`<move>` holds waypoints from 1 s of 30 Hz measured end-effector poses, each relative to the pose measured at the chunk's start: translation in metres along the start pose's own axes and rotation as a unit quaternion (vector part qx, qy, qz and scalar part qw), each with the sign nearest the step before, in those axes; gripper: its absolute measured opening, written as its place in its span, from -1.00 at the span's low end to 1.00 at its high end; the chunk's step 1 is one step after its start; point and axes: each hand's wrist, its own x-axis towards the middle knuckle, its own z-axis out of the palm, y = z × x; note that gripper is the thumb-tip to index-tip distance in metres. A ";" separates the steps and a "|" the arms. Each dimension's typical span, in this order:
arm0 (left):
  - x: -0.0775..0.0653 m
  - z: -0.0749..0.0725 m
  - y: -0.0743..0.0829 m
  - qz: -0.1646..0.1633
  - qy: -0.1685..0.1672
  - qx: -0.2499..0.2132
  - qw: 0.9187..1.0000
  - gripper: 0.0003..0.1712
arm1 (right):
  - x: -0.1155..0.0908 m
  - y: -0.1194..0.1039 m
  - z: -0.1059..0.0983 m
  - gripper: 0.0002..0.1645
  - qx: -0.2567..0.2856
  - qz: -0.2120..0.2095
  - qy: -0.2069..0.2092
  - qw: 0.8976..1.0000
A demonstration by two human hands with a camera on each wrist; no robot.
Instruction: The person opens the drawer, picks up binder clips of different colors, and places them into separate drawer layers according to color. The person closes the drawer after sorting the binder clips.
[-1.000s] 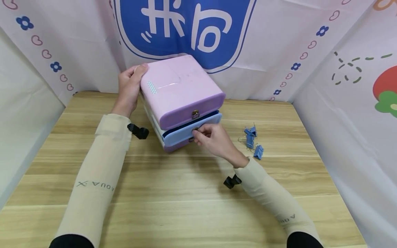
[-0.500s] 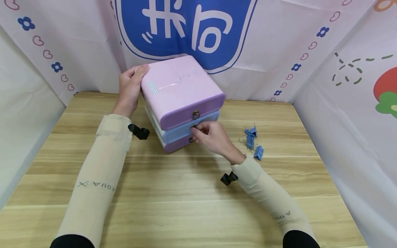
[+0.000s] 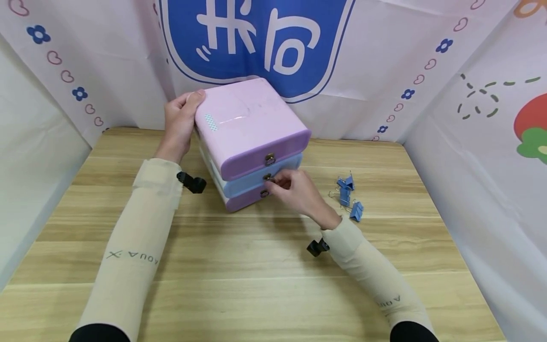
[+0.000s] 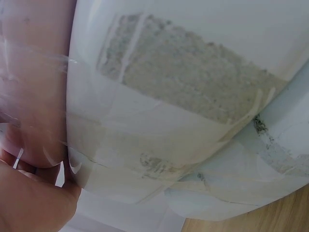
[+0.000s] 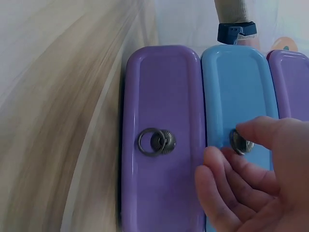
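Note:
A small three-tier drawer box (image 3: 252, 114) stands tilted to the camera, with a pink top and purple, blue and purple drawer fronts. My left hand (image 3: 178, 121) grips its back left corner, thumb on the top edge; the left wrist view shows the hand (image 4: 36, 200) against the pink and white casing. At the middle blue drawer (image 3: 243, 185), my right hand (image 3: 299, 194) has thumb and fingers around the metal ring pull (image 5: 240, 142). That blue drawer looks flush with its neighbours. The lowest purple drawer (image 5: 164, 188) has its ring hanging free.
Several blue binder clips (image 3: 345, 195) lie in a loose group right of the box on the wooden table (image 3: 239, 285). A printed white cloth (image 3: 354, 57) hangs behind, close to the box's back, and white cloth walls flank both sides.
The blue drawer, a little way out a second ago, has been pushed in level with the others. My right hand has then shifted slightly right at the ring pull. The left hand stays put.

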 end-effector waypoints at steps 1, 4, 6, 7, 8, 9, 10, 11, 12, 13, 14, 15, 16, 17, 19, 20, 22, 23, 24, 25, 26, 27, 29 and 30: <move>0.000 0.000 0.000 0.000 -0.001 0.002 1.000 -0.80 | -0.002 0.000 -0.001 -0.81 -0.003 0.003 -0.001 1.000; 0.000 0.001 0.000 -0.003 -0.003 -0.001 1.000 -0.79 | -0.007 -0.002 -0.006 -0.80 -0.008 0.003 0.004 1.000; 0.000 0.001 0.000 -0.004 -0.003 -0.002 1.000 -0.78 | -0.009 -0.006 -0.009 -0.79 -0.013 -0.007 0.021 1.000; 0.000 0.001 0.000 -0.004 -0.004 -0.001 1.000 -0.78 | -0.010 -0.008 -0.011 -0.78 -0.014 -0.015 0.031 0.999; 0.001 0.001 0.000 -0.003 -0.004 -0.002 1.000 -0.78 | -0.010 -0.011 -0.013 -0.79 -0.015 -0.025 0.045 0.999; 0.001 0.001 0.000 -0.002 -0.004 -0.001 1.000 -0.78 | -0.010 -0.014 -0.015 -0.79 -0.016 -0.036 0.059 0.998; 0.001 0.001 0.000 -0.001 -0.005 0.000 1.000 -0.78 | -0.010 -0.017 -0.017 -0.78 -0.015 -0.044 0.072 0.996; 0.001 0.001 -0.001 -0.001 -0.004 -0.001 1.000 -0.78 | -0.010 -0.020 -0.018 -0.78 -0.013 -0.051 0.084 0.995; 0.001 0.001 -0.001 0.000 -0.004 -0.001 1.000 -0.78 | -0.010 -0.023 -0.020 -0.77 -0.011 -0.060 0.095 0.994; 0.001 0.001 -0.001 0.000 -0.004 -0.001 1.000 -0.78 | -0.009 -0.026 -0.021 -0.77 -0.009 -0.066 0.104 0.992; 0.001 0.001 -0.001 -0.003 -0.003 -0.003 1.000 -0.78 | -0.009 -0.029 -0.022 -0.76 -0.010 -0.071 0.113 0.991; 0.001 0.000 -0.001 -0.005 -0.003 -0.004 1.000 -0.78 | -0.008 -0.031 -0.023 -0.74 -0.010 -0.074 0.121 0.990; 0.001 0.000 -0.001 -0.004 -0.002 -0.001 1.000 -0.78 | -0.007 -0.034 -0.023 -0.72 -0.013 -0.075 0.128 0.989; 0.001 0.000 -0.001 -0.005 -0.002 -0.001 1.000 -0.78 | -0.006 -0.036 -0.023 -0.71 -0.015 -0.076 0.134 0.988; 0.001 -0.001 0.000 -0.009 -0.003 0.001 1.000 -0.77 | -0.004 -0.039 -0.023 -0.67 -0.023 -0.073 0.145 0.986; 0.000 -0.001 0.000 -0.011 -0.003 0.002 1.000 -0.77 | -0.003 -0.040 -0.022 -0.66 -0.027 -0.072 0.150 0.986; 0.000 -0.001 0.000 -0.012 -0.004 0.002 1.000 -0.76 | -0.001 -0.043 -0.021 -0.65 -0.032 -0.067 0.155 0.985; 0.000 0.000 0.000 -0.013 -0.005 0.000 1.000 -0.75 | 0.000 -0.044 -0.020 -0.65 -0.034 -0.066 0.157 0.985; 0.000 0.000 0.000 -0.013 -0.005 0.000 1.000 -0.75 | 0.000 -0.045 -0.019 -0.65 -0.034 -0.065 0.158 0.985; 0.000 0.000 0.000 -0.012 -0.005 0.001 1.000 -0.75 | 0.001 -0.046 -0.019 -0.66 -0.034 -0.064 0.160 0.984; 0.000 0.000 0.000 -0.011 -0.006 0.002 1.000 -0.74 | 0.002 -0.047 -0.018 -0.66 -0.032 -0.063 0.160 0.985; -0.001 0.000 0.000 -0.011 -0.007 0.002 1.000 -0.74 | 0.003 -0.048 -0.018 -0.67 -0.030 -0.060 0.161 0.985; -0.001 -0.001 0.001 -0.013 -0.008 0.004 1.000 -0.73 | 0.004 -0.049 -0.017 -0.67 -0.025 -0.052 0.160 0.985; -0.001 -0.001 0.001 -0.015 -0.009 0.006 1.000 -0.72 | 0.005 -0.050 -0.017 -0.68 -0.022 -0.045 0.159 0.986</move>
